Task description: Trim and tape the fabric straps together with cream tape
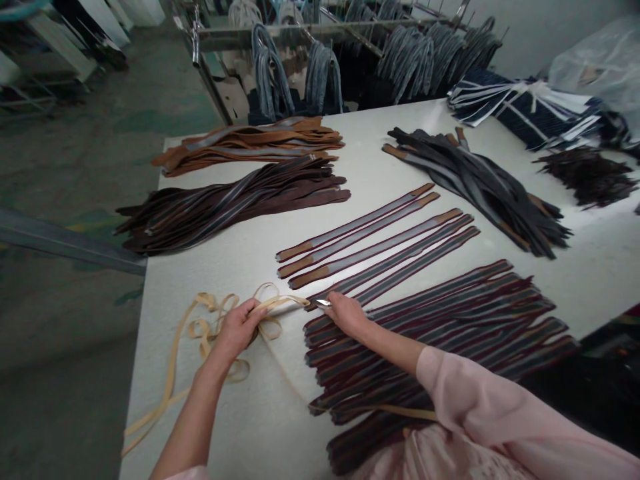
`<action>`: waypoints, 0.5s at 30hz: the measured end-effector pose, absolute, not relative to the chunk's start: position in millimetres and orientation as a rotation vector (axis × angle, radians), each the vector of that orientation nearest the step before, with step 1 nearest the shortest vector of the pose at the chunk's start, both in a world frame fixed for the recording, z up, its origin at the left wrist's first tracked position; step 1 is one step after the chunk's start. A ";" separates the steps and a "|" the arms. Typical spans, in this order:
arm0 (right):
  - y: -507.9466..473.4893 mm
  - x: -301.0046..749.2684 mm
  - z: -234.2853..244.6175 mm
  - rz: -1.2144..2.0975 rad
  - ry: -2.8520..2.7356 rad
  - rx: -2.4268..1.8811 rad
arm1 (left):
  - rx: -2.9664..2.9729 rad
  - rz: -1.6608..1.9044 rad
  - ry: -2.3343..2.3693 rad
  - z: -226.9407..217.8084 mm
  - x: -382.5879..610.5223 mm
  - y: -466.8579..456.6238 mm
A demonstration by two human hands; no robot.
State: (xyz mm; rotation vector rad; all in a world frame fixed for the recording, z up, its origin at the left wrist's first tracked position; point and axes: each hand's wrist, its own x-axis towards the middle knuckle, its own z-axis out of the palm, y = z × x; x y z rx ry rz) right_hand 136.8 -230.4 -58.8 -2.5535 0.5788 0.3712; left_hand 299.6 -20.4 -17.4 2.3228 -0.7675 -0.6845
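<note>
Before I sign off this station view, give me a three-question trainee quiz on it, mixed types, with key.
1. Multiple choice: what does the left hand hold?
A) a plastic bag
B) cream tape
C) a navy bundle
2. True or false: the dark brown bundle lies nearer the camera than the rust-brown bundle.
3. Fill in: the small metal tool shows at the fingers of the ____ hand.

Key: 1. B. 2. True. 3. right.
</note>
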 end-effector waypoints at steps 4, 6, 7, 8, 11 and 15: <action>-223.7 142.5 -59.7 0.386 0.534 -2.550 | 2.289 -0.736 -0.750 -15.1 295.0 -14.5; -219.3 146.2 -60.5 0.367 0.544 -2.545 | 2.271 -0.755 -0.738 -13.6 291.6 -12.2; -217.1 148.2 -61.3 0.356 0.556 -2.540 | 2.256 -0.763 -0.737 -13.3 289.8 -11.0; -215.0 150.1 -62.2 0.346 0.573 -2.535 | 2.238 -0.774 -0.737 -13.4 288.2 -9.7; -210.8 155.5 -66.5 0.322 0.607 -2.532 | 2.183 -0.823 -0.747 -16.0 284.2 -5.7; -210.9 160.2 -72.6 0.335 0.569 -2.562 | 2.151 -0.857 -0.749 -16.0 282.7 -2.7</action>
